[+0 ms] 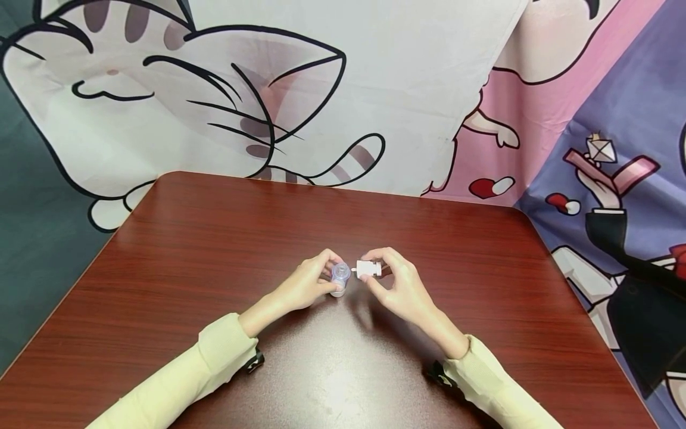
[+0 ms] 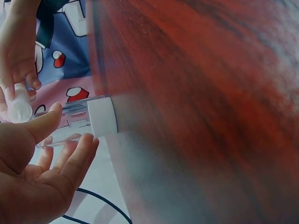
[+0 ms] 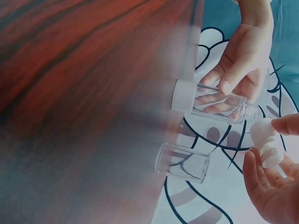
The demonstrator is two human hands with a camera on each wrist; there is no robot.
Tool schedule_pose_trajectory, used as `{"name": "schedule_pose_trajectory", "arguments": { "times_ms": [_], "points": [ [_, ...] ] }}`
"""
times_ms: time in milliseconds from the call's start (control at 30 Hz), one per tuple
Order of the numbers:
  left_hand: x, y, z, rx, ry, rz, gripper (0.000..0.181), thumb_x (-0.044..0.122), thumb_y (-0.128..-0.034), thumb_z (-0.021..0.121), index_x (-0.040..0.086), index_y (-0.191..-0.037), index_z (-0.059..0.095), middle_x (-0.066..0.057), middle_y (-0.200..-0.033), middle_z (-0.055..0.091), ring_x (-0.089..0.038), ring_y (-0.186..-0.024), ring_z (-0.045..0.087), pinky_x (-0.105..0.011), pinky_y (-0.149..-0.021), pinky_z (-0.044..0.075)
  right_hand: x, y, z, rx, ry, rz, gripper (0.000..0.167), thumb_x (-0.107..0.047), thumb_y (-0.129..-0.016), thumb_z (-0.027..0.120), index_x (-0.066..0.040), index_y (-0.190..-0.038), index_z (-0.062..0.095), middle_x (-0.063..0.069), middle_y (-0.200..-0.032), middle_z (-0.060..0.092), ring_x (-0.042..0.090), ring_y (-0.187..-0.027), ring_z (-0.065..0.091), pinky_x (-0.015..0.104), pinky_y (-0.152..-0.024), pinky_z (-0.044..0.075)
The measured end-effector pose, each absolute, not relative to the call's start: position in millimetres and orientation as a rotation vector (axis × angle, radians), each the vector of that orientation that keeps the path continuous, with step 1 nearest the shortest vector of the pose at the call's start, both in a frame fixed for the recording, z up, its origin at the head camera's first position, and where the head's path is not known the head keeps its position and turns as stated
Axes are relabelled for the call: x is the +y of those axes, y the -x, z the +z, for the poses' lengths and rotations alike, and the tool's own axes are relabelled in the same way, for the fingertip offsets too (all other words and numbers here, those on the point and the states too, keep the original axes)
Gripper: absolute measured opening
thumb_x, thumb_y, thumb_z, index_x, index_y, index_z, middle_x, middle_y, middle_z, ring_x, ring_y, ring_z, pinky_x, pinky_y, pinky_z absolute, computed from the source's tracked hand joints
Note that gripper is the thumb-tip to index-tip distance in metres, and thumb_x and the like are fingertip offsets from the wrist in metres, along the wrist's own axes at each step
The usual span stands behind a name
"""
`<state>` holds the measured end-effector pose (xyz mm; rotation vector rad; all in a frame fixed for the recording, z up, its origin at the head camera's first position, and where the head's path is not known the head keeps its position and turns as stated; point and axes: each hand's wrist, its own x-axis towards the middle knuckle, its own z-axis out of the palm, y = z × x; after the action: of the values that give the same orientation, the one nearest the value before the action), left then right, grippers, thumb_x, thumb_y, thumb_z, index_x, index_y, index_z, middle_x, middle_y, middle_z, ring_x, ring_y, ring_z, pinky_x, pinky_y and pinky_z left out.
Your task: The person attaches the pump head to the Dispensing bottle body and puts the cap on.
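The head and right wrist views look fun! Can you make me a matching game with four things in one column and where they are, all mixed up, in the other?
Things
1. clear bottle with a white base
2. white plastic piece with a thin tip
3. small clear hollow cylinder
4. cat drawing with black outlines

Places
A. on the printed cloth behind the reddish-brown table
B. near the bottle, with no hand touching it
C. in the left hand
D. in the right hand

Right pairs: 1-C, 2-D, 3-B, 4-A
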<state>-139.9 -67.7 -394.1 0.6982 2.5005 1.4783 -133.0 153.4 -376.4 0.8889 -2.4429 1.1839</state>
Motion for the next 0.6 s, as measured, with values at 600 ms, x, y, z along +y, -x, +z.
{"name": "schedule_pose_trajectory", "arguments": {
  "times_ms": [600],
  "points": [
    [-66.1,140.8,-393.1,2.503,-0.660,1.468,0.037,0.001,-0.0839,0.070,0.002,-0.116,0.052,-0.015,-0.105,0.065,-0.027,-0.101,0.064,-0.026,-0.081,0.057,143.8,136.1,-376.8,-2.407,-0.883,1.254,0.023,-0.010,-0.083,0.074,-0.013,-0.104,0.064,-0.002,-0.099,0.064,0.011,-0.082,0.061,0.026,-0.067,0.057]
  ]
}}
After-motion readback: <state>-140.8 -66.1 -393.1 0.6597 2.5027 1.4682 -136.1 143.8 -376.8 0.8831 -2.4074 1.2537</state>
